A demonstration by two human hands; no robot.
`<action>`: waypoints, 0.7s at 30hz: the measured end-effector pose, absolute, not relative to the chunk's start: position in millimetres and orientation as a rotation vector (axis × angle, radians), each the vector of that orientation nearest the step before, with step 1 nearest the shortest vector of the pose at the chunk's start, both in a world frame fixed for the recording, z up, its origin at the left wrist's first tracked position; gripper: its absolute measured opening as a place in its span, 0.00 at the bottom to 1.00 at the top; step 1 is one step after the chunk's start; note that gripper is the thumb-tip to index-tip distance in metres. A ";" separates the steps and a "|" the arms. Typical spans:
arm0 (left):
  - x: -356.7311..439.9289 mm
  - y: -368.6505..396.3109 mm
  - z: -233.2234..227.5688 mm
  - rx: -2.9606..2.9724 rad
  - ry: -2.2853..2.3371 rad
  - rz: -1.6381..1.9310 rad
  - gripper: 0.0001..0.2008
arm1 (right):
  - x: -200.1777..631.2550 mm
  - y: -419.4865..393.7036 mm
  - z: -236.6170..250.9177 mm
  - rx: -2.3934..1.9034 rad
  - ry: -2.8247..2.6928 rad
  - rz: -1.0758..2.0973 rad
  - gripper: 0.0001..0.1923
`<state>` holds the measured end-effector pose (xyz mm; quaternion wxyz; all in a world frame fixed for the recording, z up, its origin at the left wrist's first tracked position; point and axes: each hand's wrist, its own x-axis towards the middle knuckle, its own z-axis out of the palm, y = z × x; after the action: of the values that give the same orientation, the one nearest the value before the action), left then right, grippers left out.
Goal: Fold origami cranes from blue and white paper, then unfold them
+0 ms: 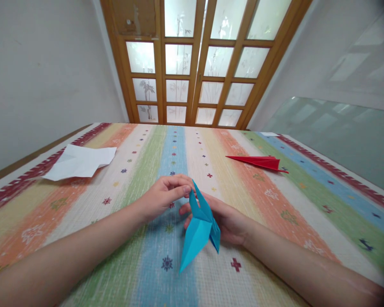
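Blue origami paper (pixel 199 228), folded into a long, narrow, many-layered shape, stood tilted between the two hands above the striped tablecloth (pixel 307 204). Its lower end tapered to a sharp point aimed toward the person, a smaller flap hung at its right side, and a slim upper tip rose to the fingers. The left hand (pixel 164 195) was closed in a pinch on that upper tip, thumb against fingertips. The right hand (pixel 225 221) lay behind the model, its fingers curled around the middle of the folded body and partly hidden by it. Farther out, a red folded paper plane (pixel 259 162) lay flat on the cloth to the right, well apart, and a creased white sheet (pixel 80 162) rested near the left edge.
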<state>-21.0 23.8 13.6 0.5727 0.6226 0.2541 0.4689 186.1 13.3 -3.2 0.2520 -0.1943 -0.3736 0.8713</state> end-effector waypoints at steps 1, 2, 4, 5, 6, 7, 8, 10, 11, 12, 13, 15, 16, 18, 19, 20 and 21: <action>-20.3 23.0 14.6 1.453 0.610 1.091 0.10 | 186.7 13.2 -3.2 -0.514 -1.020 2.385 0.24; -19.2 21.7 16.1 1.448 0.629 1.081 0.11 | 187.1 12.9 -3.4 -0.498 -1.029 2.404 0.25; -16.9 18.4 20.0 1.443 0.668 1.051 0.13 | 187.0 11.8 -4.2 -0.461 -1.052 2.453 0.29; -15.8 16.6 21.8 1.441 0.677 1.030 0.14 | 186.5 10.9 -4.8 -0.444 -1.060 2.476 0.29; -14.9 14.8 23.4 1.437 0.676 1.008 0.14 | 185.8 9.9 -5.3 -0.431 -1.062 2.488 0.30; -14.0 13.1 24.5 1.431 0.669 0.984 0.14 | 184.8 8.8 -5.7 -0.422 -1.060 2.488 0.29; -13.4 11.5 25.1 1.423 0.664 0.959 0.15 | 183.8 7.8 -5.9 -0.417 -1.056 2.480 0.28; -12.3 9.1 25.0 1.406 0.668 0.925 0.16 | 181.6 6.3 -5.4 -0.407 -1.056 2.464 0.25; -11.9 8.2 24.3 1.403 0.672 0.917 0.16 | 180.7 5.9 -4.8 -0.406 -1.066 2.463 0.22; -11.6 7.6 23.5 1.404 0.669 0.915 0.16 | 179.9 5.7 -3.9 -0.403 -1.085 2.464 0.20; -11.4 7.1 22.6 1.410 0.659 0.914 0.16 | 179.3 5.7 -2.9 -0.398 -1.109 2.465 0.19; -11.1 7.0 20.6 1.422 0.622 0.910 0.13 | 178.7 6.0 -0.8 -0.377 -1.150 2.457 0.18; -11.1 7.5 19.7 1.421 0.604 0.906 0.12 | 178.7 6.2 0.0 -0.372 -1.159 2.448 0.18; -12.0 9.8 18.1 1.398 0.603 0.919 0.11 | 179.2 6.4 1.0 -0.405 -1.148 2.416 0.19; -13.0 11.8 17.3 1.373 0.627 0.949 0.11 | 179.6 6.5 1.3 -0.446 -1.138 2.393 0.20; -14.4 14.5 16.7 1.342 0.664 0.992 0.11 | 180.0 6.7 1.3 -0.497 -1.135 2.358 0.21; -16.4 17.7 16.0 1.307 0.710 1.043 0.12 | 180.3 7.0 1.2 -0.550 -1.137 2.312 0.21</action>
<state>-16.4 17.7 16.0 0.6149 0.5674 0.3083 0.4528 180.3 7.0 1.2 0.2509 -0.2021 -0.4180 0.8494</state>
